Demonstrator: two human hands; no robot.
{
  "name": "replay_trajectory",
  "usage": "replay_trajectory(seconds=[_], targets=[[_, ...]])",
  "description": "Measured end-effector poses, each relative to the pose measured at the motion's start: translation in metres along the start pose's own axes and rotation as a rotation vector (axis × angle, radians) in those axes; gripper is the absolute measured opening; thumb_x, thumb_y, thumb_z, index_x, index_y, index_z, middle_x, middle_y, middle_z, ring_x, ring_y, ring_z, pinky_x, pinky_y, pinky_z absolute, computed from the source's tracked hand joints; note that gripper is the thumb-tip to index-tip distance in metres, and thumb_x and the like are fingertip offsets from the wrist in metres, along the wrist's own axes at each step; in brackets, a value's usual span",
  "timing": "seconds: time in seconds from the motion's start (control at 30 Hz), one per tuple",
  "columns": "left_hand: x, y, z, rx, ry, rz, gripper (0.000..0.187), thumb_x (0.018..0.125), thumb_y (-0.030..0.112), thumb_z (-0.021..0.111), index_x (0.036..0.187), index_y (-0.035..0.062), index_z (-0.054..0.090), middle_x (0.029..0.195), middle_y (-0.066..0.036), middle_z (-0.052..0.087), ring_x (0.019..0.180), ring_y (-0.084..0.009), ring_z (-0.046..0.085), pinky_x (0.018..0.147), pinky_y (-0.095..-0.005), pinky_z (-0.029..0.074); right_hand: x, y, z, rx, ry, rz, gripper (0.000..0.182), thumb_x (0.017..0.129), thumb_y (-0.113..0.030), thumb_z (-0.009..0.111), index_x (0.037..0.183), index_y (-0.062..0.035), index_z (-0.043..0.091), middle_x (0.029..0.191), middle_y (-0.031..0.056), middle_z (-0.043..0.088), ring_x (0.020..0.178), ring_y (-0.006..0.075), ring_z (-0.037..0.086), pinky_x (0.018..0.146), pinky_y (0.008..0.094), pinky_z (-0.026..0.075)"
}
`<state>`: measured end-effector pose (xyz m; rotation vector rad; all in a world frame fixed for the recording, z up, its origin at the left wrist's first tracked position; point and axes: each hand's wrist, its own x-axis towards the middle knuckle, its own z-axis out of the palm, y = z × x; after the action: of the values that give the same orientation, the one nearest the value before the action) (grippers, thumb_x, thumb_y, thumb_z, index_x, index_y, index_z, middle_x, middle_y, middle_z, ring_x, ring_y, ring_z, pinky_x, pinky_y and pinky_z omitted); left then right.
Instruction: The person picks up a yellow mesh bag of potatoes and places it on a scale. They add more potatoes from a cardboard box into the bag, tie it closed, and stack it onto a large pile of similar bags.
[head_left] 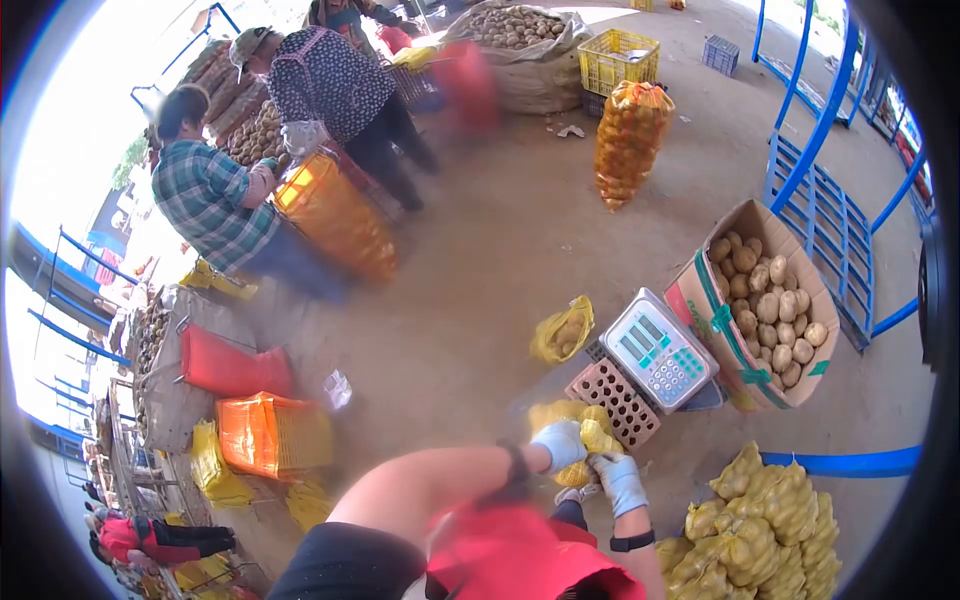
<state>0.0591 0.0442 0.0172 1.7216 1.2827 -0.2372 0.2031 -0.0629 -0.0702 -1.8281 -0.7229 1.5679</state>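
Note:
My left hand (560,443), in a pale glove, is closed on the gathered top of a yellow mesh bag (572,472). On the other side of that bag my right hand (620,483), also gloved, has its fingers closed on the yellow netting. What fills the bag is mostly hidden by my hands. Just beyond them lies a perforated brick (630,425), beside a digital scale (660,350) with a keypad and green displays. Another yellow mesh bag (563,332) with potatoes in it sits on the ground left of the scale.
An open cardboard box (690,295) of potatoes stands right of the scale. Filled yellow mesh bags (760,530) are piled at lower right. A tall orange mesh sack (635,140) stands farther off, near a blue metal frame (820,220). Two people handle an orange sack (340,215) at upper left.

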Motion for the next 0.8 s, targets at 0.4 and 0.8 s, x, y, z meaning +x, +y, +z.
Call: replay_trajectory(seconds=[0.4, 0.8], targets=[[-0.006, -0.021, 0.050, -0.261, 0.177, -0.072, 0.031, 0.079, 0.013, 0.057, 0.109, 0.0016, 0.055, 0.102, -0.025, 0.063, 0.100, -0.0401, 0.060, 0.083, -0.0442, 0.047, 0.042, -0.037, 0.015, -0.547, -0.195, 0.180, 0.055, 0.077, -0.035, 0.070, 0.125, -0.0105, 0.057, 0.125, 0.0132, 0.058, 0.118, 0.0248, 0.053, 0.099, 0.0325, 0.041], [-0.005, -0.025, 0.080, -0.681, 0.221, -0.400, 0.037, 0.081, 0.016, 0.059, 0.116, 0.0065, 0.050, 0.105, -0.021, 0.062, 0.100, -0.0376, 0.060, 0.084, -0.0425, 0.047, 0.030, -0.056, 0.021, -0.680, -0.101, 0.144, 0.037, 0.077, -0.025, 0.071, 0.099, 0.0032, 0.067, 0.091, 0.0119, 0.068, 0.077, 0.0187, 0.064, 0.065, 0.0325, 0.050]])
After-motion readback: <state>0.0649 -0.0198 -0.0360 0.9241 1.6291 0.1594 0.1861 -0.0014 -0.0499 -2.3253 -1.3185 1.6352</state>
